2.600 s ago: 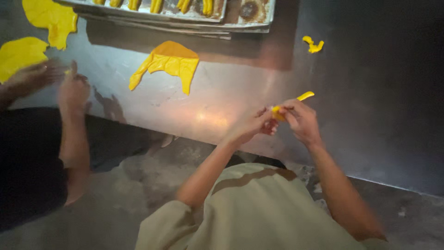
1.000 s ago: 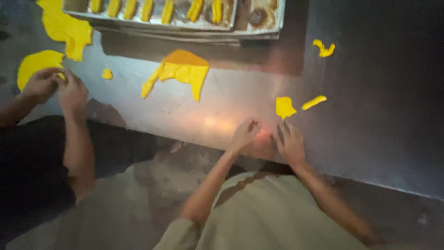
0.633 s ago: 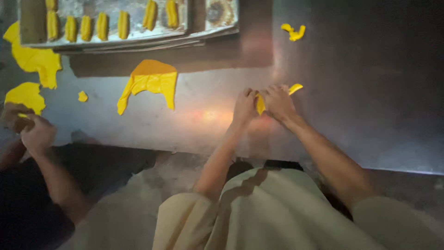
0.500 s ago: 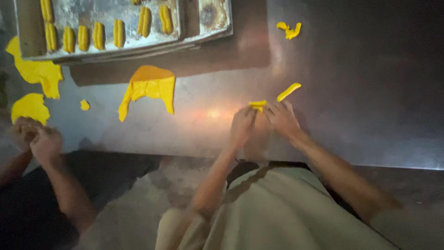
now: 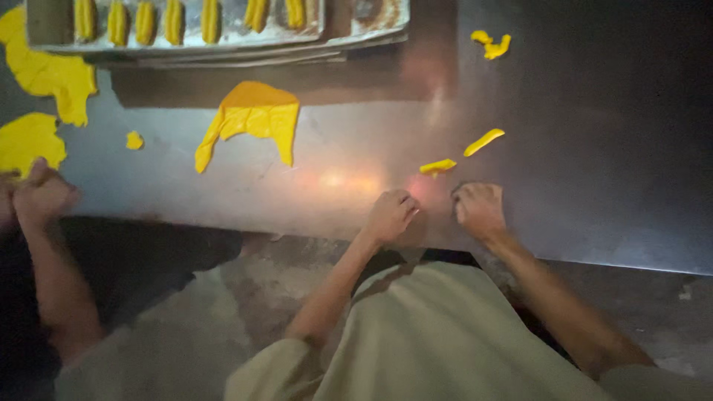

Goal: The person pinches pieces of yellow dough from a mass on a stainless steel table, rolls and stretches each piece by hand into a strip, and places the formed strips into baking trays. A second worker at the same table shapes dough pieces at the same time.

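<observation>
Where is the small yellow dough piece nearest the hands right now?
The small dough piece lies on the metal table, just beyond and between the left hand and right hand, untouched.

Single head-mounted view, no second camera, so no overlap to report. It looked steeply down and forward over the wearer's chest onto a metal table. The left hand and right hand sat near frame centre, at arm's length from the lens. The top edge cut through a baking tray at the table's far side. The left edge caught a co-worker's hand. The right half was dark; detail there was probably lost to low light.
</observation>
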`<state>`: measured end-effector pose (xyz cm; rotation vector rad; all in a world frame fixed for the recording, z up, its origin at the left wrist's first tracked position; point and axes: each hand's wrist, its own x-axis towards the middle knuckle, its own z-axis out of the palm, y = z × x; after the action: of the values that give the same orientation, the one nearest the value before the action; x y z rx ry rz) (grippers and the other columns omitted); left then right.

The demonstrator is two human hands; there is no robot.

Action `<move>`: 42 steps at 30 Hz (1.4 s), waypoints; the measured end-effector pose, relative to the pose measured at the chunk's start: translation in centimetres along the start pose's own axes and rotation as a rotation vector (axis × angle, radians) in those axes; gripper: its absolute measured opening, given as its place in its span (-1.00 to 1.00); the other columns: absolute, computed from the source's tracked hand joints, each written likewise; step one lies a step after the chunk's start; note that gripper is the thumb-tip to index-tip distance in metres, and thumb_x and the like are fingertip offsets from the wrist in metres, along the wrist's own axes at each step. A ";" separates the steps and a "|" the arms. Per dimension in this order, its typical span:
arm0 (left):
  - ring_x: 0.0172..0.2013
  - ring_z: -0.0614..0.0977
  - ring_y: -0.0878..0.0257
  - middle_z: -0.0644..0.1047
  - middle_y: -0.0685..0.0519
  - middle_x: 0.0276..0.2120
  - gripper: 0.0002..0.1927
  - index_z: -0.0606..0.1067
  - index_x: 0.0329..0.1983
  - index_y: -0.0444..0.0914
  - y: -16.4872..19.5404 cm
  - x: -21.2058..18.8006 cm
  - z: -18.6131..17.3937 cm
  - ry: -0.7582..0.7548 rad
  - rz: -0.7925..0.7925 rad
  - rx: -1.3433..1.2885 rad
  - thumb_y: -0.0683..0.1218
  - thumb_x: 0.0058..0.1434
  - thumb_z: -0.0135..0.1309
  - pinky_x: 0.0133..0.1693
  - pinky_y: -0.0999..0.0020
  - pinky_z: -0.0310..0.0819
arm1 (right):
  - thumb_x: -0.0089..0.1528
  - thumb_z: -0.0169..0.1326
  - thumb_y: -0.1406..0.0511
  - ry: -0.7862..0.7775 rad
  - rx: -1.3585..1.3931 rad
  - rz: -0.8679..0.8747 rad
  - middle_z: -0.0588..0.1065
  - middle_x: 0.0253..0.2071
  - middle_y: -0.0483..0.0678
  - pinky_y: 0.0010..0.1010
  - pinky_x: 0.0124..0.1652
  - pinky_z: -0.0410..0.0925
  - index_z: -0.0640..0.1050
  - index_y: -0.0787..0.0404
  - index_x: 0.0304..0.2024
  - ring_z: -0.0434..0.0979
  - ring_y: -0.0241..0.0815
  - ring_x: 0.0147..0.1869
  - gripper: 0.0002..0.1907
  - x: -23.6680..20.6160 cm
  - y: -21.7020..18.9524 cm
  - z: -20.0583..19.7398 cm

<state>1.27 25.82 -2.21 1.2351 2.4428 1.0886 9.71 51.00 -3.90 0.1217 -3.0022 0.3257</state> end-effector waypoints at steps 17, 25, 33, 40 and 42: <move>-0.28 0.68 0.15 0.62 -0.05 -0.26 -0.85 0.56 -0.11 -0.30 -0.9 -16.8 -11.5 0.485 -0.564 -0.341 -0.12 0.34 0.14 -0.23 0.32 0.57 | 0.38 -0.24 -0.05 -0.255 -0.006 0.278 -0.17 0.56 0.37 0.46 0.36 -0.42 -0.01 0.34 0.52 -0.30 0.35 0.63 -0.16 7.8 -10.7 1.0; -0.33 0.66 0.23 0.63 -0.04 -0.30 -0.85 0.57 -0.14 -0.31 -0.3 -16.7 -11.0 0.479 -0.660 -0.332 -0.12 0.33 0.15 -0.25 0.36 0.55 | 0.54 -0.29 0.05 0.077 0.121 0.462 -0.20 0.63 0.33 0.44 0.47 -0.42 0.06 0.31 0.58 -0.35 0.35 0.70 -0.32 16.9 -5.4 2.9; -0.27 0.67 0.13 0.62 -0.09 -0.28 -0.83 0.56 -0.14 -0.34 0.6 -10.9 -9.2 0.410 -0.476 -0.404 -0.11 0.34 0.15 -0.18 0.29 0.55 | 0.38 -0.11 0.11 -0.003 0.199 0.215 -0.22 0.57 0.40 0.49 0.38 -0.44 0.16 0.32 0.53 -0.37 0.44 0.64 -0.27 3.1 -8.7 1.4; -0.26 0.65 0.10 0.59 -0.09 -0.24 -0.82 0.57 -0.10 -0.29 3.5 -2.1 -5.4 0.249 -0.415 -0.436 -0.09 0.34 0.14 -0.19 0.28 0.54 | 0.54 -0.16 0.16 0.054 0.165 0.247 -0.18 0.64 0.32 0.32 0.50 -0.43 0.26 0.34 0.53 -0.37 0.41 0.68 -0.42 14.1 9.1 -5.4; -0.25 0.65 0.11 0.57 -0.08 -0.22 -0.83 0.56 -0.09 -0.28 4.7 0.3 -3.7 0.229 -0.351 -0.505 -0.09 0.35 0.13 -0.18 0.30 0.55 | 0.54 -0.16 0.10 0.083 0.152 0.242 -0.15 0.62 0.32 0.34 0.49 -0.42 0.26 0.31 0.55 -0.35 0.39 0.68 -0.38 17.2 10.1 -5.7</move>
<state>2.27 25.92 3.70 0.5325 2.2002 1.6589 -7.61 60.95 1.70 -0.2384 -2.9093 0.5678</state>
